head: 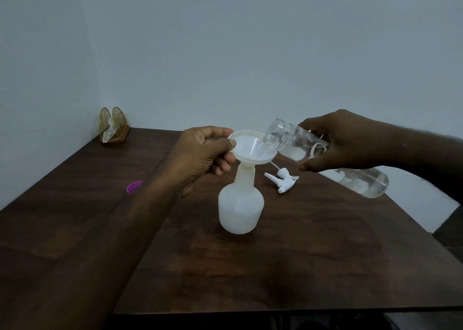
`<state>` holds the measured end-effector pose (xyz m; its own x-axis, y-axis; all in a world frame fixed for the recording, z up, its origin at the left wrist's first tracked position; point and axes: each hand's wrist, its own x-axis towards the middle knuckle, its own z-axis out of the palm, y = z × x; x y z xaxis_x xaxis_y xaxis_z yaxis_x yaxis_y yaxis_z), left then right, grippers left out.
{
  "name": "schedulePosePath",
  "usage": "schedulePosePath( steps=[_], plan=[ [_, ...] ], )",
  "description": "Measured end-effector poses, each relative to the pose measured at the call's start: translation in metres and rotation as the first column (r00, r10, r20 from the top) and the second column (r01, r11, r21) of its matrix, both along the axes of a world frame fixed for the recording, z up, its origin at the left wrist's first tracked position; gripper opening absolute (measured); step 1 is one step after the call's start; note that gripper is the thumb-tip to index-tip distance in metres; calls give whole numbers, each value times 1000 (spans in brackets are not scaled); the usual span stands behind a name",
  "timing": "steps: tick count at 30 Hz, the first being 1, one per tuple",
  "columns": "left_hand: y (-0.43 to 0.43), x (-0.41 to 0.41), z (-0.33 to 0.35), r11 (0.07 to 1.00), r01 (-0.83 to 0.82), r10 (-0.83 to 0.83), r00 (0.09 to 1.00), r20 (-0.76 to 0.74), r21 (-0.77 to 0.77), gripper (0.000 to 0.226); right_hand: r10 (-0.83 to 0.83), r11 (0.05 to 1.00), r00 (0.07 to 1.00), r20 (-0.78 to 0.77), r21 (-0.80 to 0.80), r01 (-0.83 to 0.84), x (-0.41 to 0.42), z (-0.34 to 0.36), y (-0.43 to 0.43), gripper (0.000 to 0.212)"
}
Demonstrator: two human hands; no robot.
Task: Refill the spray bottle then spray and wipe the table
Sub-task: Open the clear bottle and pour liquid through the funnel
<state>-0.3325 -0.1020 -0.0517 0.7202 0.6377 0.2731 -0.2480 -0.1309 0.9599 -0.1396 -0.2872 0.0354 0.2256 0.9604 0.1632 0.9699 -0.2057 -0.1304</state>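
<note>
A white spray bottle body (241, 205) stands upright on the dark wooden table (300, 267), with a white funnel (251, 149) set in its neck. My left hand (200, 156) pinches the funnel's left rim. My right hand (348, 141) grips a clear water bottle (360, 179), tilted so its open mouth hangs over the funnel; water runs into it. The white trigger sprayer head (281, 180) lies on the table just right of the spray bottle, its tube trailing behind.
A gold wire napkin holder (114, 125) with crumpled tissue stands in the far left corner by the wall. A small purple cap (134, 186) lies on the table, left of my left forearm. The table's right edge runs diagonally at the right.
</note>
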Motion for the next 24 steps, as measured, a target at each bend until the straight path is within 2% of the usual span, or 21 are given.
schedulePosePath(
  steps=[14,21,24],
  plan=[
    [1,2,0,1000,10,-10,1000,15,-20,19,0,1000,999,41,-15,0,-2,4,1,38],
    [3,2,-1,1000,16,-16,1000,13,-22,22,5,999,998,64,-37,-3,-2,6,0,48],
    [2,3,-1,999,17,-17,1000,18,-29,21,20,999,999,49,-31,-19,-1,5,0,45]
  ],
)
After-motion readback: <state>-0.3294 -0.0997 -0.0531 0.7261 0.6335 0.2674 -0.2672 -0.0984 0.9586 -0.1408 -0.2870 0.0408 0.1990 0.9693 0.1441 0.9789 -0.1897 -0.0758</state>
